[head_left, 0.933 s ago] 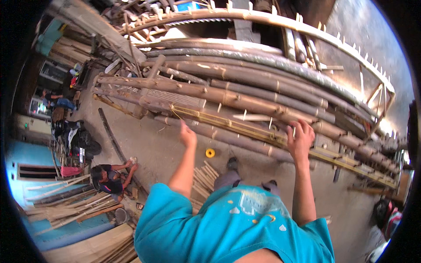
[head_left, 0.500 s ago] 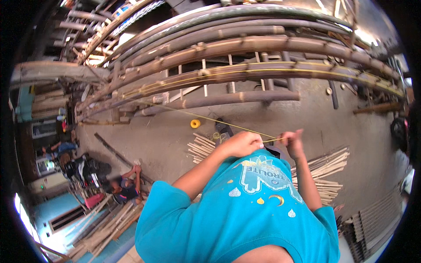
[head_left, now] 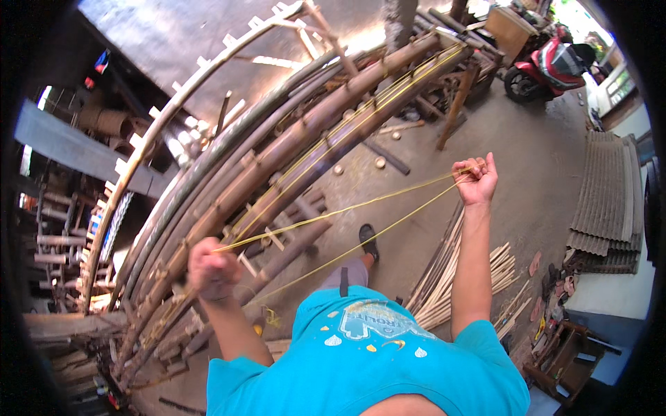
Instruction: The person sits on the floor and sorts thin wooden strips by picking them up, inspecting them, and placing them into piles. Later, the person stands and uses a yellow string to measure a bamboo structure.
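Note:
Between my hands a thin yellow string (head_left: pixel 347 208) is drawn out in front of my body. My right hand (head_left: pixel 476 182), raised on the right, is closed around the string, thumb pointing up. Over on the left, my left hand (head_left: pixel 214 269) is a blurred fist with the string's other end running into it. A second strand slants from my right hand down toward the lower left. Several yellow lines lie lengthwise along a brown bamboo pole (head_left: pixel 333 149), which passes just beyond my left hand.
More long bamboo poles (head_left: pixel 291 139) lie side by side on the rack. Thin split sticks (head_left: pixel 499 274) are piled on the floor beside my right forearm. Stacked corrugated sheets (head_left: pixel 600 197) stand at the right, and a red motorbike (head_left: pixel 551 69) is parked at the far right.
My hands have moved from close together at my waist to wide apart, stretching the string between them. My view has swung to the right; the bamboo poles now run diagonally.

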Available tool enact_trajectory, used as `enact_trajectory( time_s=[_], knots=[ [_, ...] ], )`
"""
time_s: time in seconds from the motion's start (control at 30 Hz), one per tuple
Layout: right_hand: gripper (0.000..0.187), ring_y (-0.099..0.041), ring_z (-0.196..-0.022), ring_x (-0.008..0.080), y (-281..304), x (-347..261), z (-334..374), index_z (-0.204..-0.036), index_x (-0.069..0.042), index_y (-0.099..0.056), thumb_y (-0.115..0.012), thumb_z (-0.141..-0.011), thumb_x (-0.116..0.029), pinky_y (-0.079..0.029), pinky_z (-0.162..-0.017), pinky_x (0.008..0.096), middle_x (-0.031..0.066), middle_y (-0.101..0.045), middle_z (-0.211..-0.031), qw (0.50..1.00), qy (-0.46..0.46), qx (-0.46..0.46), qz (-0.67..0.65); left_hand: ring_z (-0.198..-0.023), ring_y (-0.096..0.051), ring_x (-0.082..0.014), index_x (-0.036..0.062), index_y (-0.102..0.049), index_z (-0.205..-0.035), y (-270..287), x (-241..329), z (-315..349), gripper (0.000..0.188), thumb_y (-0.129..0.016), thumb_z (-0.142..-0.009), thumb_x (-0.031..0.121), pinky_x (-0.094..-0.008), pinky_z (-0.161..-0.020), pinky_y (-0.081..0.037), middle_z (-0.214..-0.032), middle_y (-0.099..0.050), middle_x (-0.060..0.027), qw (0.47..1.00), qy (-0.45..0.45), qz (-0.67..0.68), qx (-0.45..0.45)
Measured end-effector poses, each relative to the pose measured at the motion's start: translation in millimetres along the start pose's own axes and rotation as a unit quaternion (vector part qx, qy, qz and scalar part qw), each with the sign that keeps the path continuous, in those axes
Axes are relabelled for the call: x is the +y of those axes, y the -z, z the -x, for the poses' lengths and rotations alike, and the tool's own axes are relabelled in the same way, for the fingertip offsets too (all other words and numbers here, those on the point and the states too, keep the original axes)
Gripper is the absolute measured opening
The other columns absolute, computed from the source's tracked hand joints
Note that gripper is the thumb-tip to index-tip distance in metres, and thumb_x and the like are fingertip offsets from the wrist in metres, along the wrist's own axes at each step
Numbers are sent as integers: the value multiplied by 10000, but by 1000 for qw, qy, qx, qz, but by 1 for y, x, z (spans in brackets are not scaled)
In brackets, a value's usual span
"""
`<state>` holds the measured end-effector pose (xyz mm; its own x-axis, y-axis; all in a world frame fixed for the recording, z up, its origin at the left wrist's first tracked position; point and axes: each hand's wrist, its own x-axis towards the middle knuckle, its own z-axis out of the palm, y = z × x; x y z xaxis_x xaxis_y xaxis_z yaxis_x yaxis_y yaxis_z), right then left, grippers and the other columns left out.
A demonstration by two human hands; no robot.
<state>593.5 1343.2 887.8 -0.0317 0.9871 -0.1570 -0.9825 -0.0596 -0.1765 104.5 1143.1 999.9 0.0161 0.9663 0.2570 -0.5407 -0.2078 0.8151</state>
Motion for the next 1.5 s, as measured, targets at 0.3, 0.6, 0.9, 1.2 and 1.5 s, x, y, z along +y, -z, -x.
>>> enact_trajectory(
  time_s=[0.3, 0.6, 0.9, 1.2, 1.5],
  knots=[
    [421, -430, -514, 72, -51, -165, -159, -595, -156, -394, -516, -956, -334, -462, -628, 298, -50, -368, -509, 987, 72, 87, 118, -427, -263, -29, 10, -525, -882, -24, -42, -188, 191, -540, -960, 184, -185, -383, -252, -557, -367, 42, 997, -31, -34, 67],
    [225, -337, -444, 66, -46, -300, -440, -758, -113, -501, -474, -959, -210, -273, -398, 223, -56, -375, -567, 993, 45, 9, 104, -679, -534, -59, -38, -648, -1050, -91, -111, -319, 242, -633, -886, 139, -207, -622, -428, -835, -624, 19, 875, 223, -420, 95],
    [179, -640, -738, 359, 5, -254, -611, -832, -23, -635, -559, -875, -179, -496, -631, 443, 191, -650, -785, 467, 297, -10, 833, -893, -632, -185, -21, -655, -1086, 0, -329, -326, 264, -568, -893, 137, -314, -811, -484, -985, -687, -122, 707, 136, -609, 333],
    [215, -568, -507, 120, 62, -232, -573, -866, -52, -508, -675, -859, -187, -448, -427, 276, 39, -569, -644, 744, 108, 121, 649, -1080, -576, -258, 53, -433, -1396, -131, -461, -286, 506, -433, -891, 29, -331, -934, -421, -1208, -613, -146, 635, 122, -462, 607],
    [150, -623, -659, 294, 27, -215, -571, -890, -40, -557, -607, -866, -180, -493, -634, 403, 129, -623, -715, 576, 292, 54, 761, -807, -592, -140, 6, -577, -1242, -161, -530, -258, 345, -523, -913, 94, -290, -749, -483, -939, -666, -85, 686, 98, -481, 536]
  ],
)
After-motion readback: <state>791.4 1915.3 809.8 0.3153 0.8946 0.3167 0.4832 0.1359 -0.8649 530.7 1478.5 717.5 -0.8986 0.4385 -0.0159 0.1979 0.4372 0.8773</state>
